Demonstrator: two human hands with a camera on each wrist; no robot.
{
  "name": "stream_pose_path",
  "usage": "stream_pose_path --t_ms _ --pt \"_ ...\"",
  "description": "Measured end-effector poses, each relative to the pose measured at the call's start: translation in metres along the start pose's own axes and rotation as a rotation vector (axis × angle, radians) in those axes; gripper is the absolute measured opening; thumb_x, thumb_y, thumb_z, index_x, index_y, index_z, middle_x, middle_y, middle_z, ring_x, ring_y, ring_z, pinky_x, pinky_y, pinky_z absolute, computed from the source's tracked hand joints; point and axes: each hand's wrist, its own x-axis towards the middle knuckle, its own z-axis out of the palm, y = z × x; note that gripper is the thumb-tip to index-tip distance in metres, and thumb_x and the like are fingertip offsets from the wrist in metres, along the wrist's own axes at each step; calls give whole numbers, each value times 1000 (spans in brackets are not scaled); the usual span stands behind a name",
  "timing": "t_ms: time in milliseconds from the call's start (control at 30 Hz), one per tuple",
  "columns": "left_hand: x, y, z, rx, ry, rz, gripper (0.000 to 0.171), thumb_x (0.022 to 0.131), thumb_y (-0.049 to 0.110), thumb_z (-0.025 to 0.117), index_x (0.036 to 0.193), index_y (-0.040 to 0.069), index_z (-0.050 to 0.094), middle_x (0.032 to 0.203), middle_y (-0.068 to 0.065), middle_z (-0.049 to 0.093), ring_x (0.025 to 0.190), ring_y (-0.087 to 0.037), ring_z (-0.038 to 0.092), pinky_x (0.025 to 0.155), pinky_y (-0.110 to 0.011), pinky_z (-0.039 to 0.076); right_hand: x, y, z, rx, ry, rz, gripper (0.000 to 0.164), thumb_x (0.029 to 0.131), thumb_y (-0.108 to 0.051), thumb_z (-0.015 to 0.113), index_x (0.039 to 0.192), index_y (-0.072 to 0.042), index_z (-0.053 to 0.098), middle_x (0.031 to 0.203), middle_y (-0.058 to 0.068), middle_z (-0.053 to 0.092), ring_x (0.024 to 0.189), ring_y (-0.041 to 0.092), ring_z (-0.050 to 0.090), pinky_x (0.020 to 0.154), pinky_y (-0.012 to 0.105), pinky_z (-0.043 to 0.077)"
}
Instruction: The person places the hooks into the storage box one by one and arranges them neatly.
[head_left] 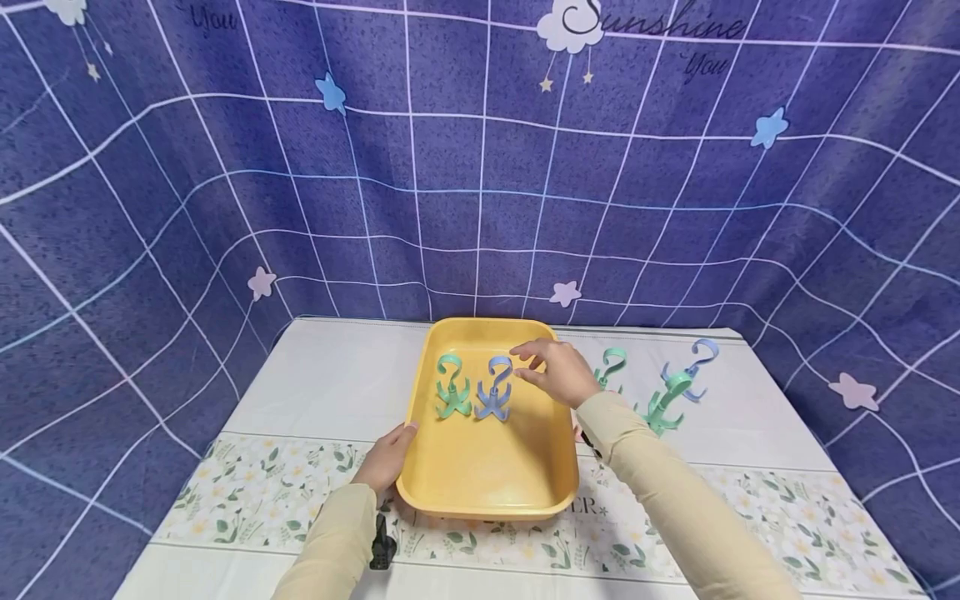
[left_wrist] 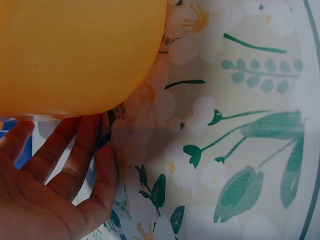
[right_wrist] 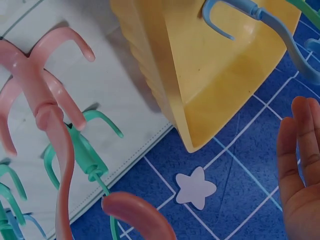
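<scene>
In the head view, a yellow tray (head_left: 487,475) holds a green multi-prong hook (head_left: 453,392) and a purple one (head_left: 492,398), side by side. My right hand (head_left: 558,372) hovers just right of the purple hook's curved top, fingers loosely bent and apart from it. The right wrist view shows that hook (right_wrist: 280,30) beyond the fingertips, with nothing in the hand (right_wrist: 305,165). At the tray's left side, my left hand (head_left: 386,460) touches the outer wall near the rim. In the left wrist view its fairly straight fingers (left_wrist: 87,142) reach the tray wall.
Right of the tray stand two green hooks (head_left: 611,367) (head_left: 663,404) and a purple hook (head_left: 693,367). A pink hook (right_wrist: 42,95), mostly hidden by my right arm in the head view, is close to the tray. A blue grid curtain (head_left: 480,217) hangs behind the table.
</scene>
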Motion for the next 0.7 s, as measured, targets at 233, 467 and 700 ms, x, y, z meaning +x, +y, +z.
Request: stream_pose_path --t_ms 233,467,700 --pt "1 1 -1 -17 -8 -18 65 109 50 35 157 7 38 134 -23 61 114 -36 64 99 -55 50 -3 -2 -10 4 13 -18 30 92 -13 77 121 -6 74 108 11 75 89 24 71 76 40 57" --pt "-2 4 -3 17 -6 -3 64 110 49 35 157 6 39 134 -24 61 116 -38 62 102 -57 47 -7 -2 -19 3 27 -38 32 91 -14 78 122 -7 74 108 10 74 91 23 71 76 37 58" --pt "0 2 -1 -7 -8 -22 65 109 51 35 157 7 39 135 -22 61 115 -36 63 101 -56 48 -14 -2 -28 -3 49 -50 31 91 -12 78 121 -5 74 112 11 74 89 23 70 74 37 58"
